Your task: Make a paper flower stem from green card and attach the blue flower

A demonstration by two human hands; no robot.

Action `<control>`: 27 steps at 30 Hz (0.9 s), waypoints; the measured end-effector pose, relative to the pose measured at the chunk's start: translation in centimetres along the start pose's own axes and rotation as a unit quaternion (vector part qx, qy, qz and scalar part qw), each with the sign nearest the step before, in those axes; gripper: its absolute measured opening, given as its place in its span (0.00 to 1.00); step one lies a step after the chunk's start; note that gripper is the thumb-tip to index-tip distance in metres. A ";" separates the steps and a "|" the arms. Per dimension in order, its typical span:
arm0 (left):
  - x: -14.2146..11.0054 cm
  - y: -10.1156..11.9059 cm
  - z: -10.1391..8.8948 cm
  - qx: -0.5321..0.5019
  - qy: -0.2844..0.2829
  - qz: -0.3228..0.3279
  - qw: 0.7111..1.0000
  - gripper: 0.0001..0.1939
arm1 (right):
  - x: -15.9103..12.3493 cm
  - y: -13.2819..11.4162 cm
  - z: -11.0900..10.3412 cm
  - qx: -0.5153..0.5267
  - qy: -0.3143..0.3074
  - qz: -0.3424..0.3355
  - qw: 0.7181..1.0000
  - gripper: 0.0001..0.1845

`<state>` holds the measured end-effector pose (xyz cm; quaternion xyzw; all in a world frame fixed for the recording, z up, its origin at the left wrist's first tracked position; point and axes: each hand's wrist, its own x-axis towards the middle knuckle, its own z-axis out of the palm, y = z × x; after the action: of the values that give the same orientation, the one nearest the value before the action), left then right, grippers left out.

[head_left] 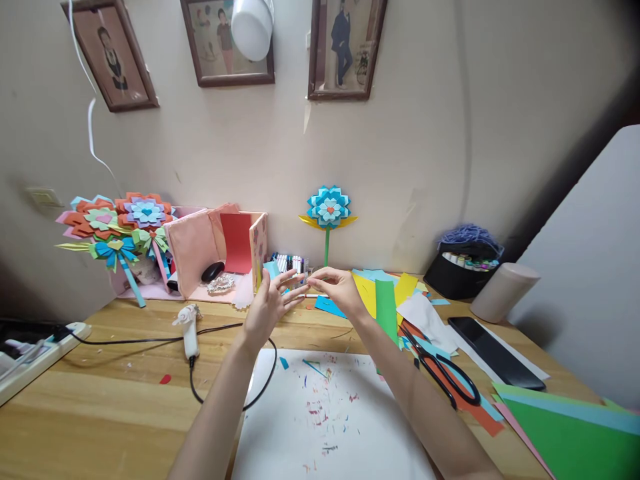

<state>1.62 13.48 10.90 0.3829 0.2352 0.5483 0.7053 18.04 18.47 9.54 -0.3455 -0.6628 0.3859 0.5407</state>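
Note:
My left hand (273,307) is raised over the table, palm turned up, its fingers stretched and spread. My right hand (336,287) is closed in a pinch right at the left fingertips; anything between its thumb and finger is too small to make out. Behind the hands a blue paper flower (329,208) with yellow leaves stands upright on a green stem (327,247). Beneath my forearms lies a white board (325,413), marked with coloured strokes and a few paper scraps.
On the left are a white glue gun (191,333) with its black cord, a power strip (45,360), paper flowers (120,227) and a pink box (193,250). To the right lie black scissors (443,370), a phone (495,352), green paper (575,427) and a black pen pouch (457,270).

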 end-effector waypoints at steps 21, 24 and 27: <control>-0.7 0.7 0.6 -0.060 0.008 0.051 0.997 0.29 | -1.3 -1.0 -0.2 -0.237 -0.133 -0.249 0.930 0.08; -0.7 0.8 0.6 -0.066 0.006 0.049 0.997 0.29 | -1.3 -1.0 -0.1 -0.253 -0.140 -0.270 0.919 0.10; -0.8 0.8 0.6 -0.086 -0.006 0.045 0.995 0.29 | -1.4 -1.1 -0.1 -0.229 -0.129 -0.257 0.930 0.09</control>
<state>1.35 12.63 11.87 0.3344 0.1660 0.5955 0.7114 18.31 16.74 9.89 -0.2254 -0.8633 0.1128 0.4372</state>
